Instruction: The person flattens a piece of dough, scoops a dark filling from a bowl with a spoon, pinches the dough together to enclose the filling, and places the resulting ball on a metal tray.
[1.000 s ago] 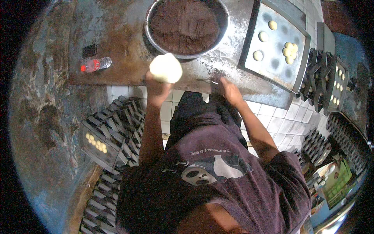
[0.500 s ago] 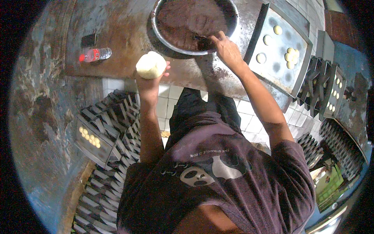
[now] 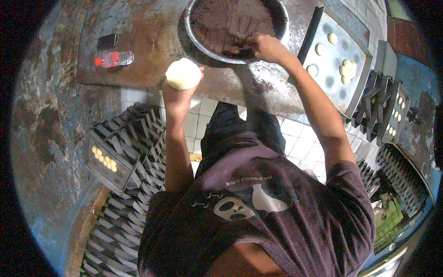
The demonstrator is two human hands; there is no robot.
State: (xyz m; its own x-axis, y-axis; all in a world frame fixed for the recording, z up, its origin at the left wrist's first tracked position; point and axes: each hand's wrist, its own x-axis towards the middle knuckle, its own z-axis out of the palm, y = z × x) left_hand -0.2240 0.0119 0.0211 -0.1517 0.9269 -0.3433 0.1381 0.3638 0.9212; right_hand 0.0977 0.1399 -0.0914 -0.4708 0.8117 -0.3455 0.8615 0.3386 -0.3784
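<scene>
Above the near edge of a worn metal table (image 3: 138, 27), the left hand (image 3: 177, 94) holds a pale round dough ball (image 3: 183, 74) cupped from below, fingers wrapped around its lower half. Farther in, the right hand (image 3: 263, 46) reaches into a wide metal bowl (image 3: 196, 34) of dark brown filling (image 3: 228, 23), fingertips pinched into the paste near the bowl's near rim; how much it grips cannot be told. Since the earlier pictures, the right hand has gone from the table edge into the bowl, while the left has kept the dough raised at about the same spot. Bare tabletop lies open left of the bowl, between it and a small clear bottle (image 3: 115, 59) with a red cap and red band, lying on its side beside a flat dark rectangular object (image 3: 107, 41). Right of the bowl, a metal baking tray (image 3: 355, 85) carries several small pale dough rounds, with bare room across its near half. Below the table, white floor tiles (image 3: 198, 120) show around the person's legs, hemmed in by stacks of dark trays (image 3: 124, 152) on the left and more trays (image 3: 392, 111) on the right, some holding small pale pieces.
</scene>
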